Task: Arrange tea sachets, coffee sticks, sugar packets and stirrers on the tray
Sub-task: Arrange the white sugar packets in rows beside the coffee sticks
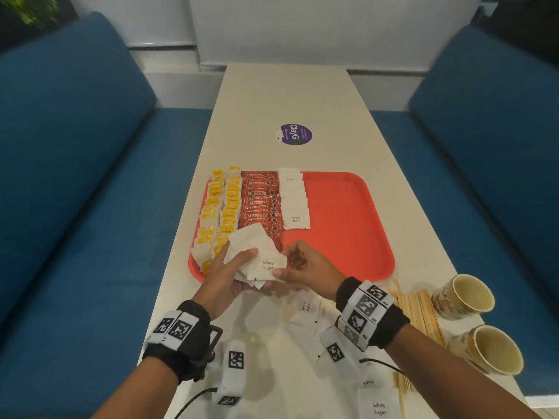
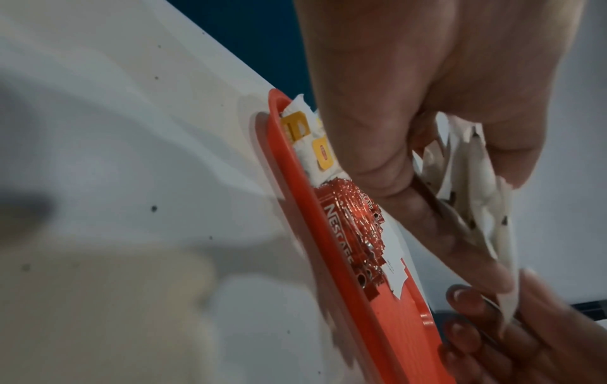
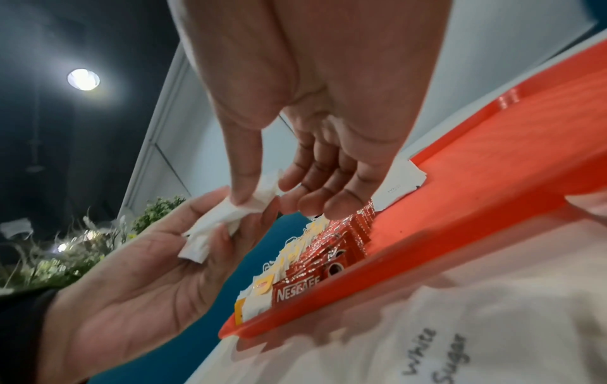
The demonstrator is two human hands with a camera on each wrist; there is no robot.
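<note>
A red tray (image 1: 348,225) lies on the table with two rows of yellow tea sachets (image 1: 217,210), a row of red Nescafe coffee sticks (image 1: 261,201) and a row of white sugar packets (image 1: 293,201). My left hand (image 1: 233,267) grips a fanned stack of white sugar packets (image 1: 260,255) above the tray's near edge. My right hand (image 1: 299,264) pinches the stack's near right corner with thumb and forefinger (image 3: 243,187). In the left wrist view the stack (image 2: 476,187) shows edge-on between the fingers. Wooden stirrers (image 1: 420,313) lie on the table to the right.
Loose sugar packets (image 1: 305,309) lie on the table under my right wrist, and more (image 1: 378,403) near the front edge. Two paper cups (image 1: 465,294) (image 1: 490,349) stand at the right edge. A purple sticker (image 1: 295,134) marks the table beyond the tray. Blue benches (image 1: 75,176) flank both sides.
</note>
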